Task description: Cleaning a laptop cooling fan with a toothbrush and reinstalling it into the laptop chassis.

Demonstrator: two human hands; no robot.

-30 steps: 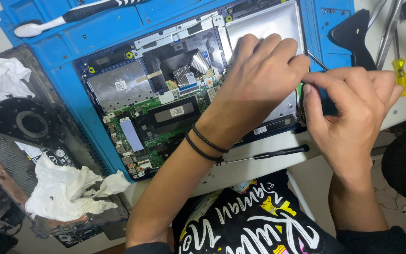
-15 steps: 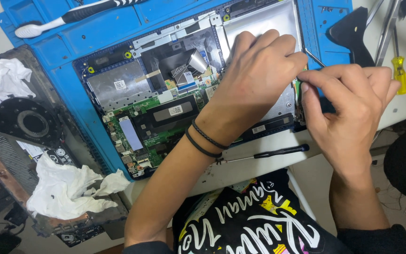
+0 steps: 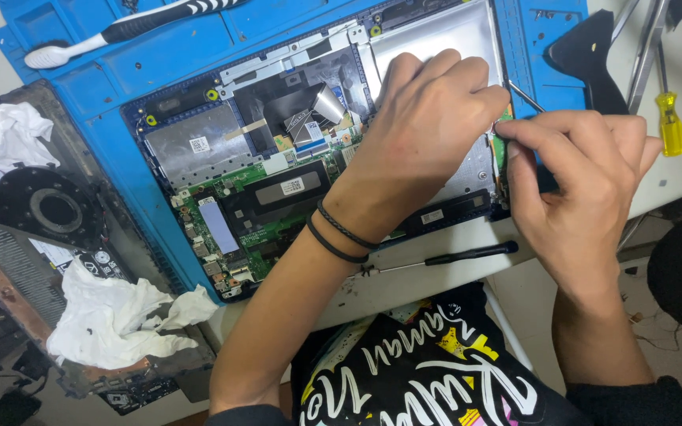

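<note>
An opened laptop (image 3: pixel 278 166) lies bottom-up on a blue work mat (image 3: pixel 120 142), its green circuit board and silver plates exposed. My left hand (image 3: pixel 428 130) rests flat on the silver plate near the laptop's right side, fingers together, two black bands on the wrist. My right hand (image 3: pixel 578 181) is at the laptop's right edge, its fingers pinched on a thin metal tool (image 3: pixel 524 96) whose tip sticks out toward the mat. What the tip touches is hidden by my fingers.
A black screwdriver (image 3: pixel 444 256) lies on the white table edge in front of the laptop. A yellow-handled screwdriver (image 3: pixel 668 118) and metal tools sit at the right. A toothbrush (image 3: pixel 128 28) lies on the mat's top. Crumpled tissues (image 3: pixel 112 315) and a fan part (image 3: pixel 53 209) are at the left.
My right hand has shifted slightly at the laptop's right edge, its fingers closing more tightly around the thin tool. My left hand has stayed on the plate.
</note>
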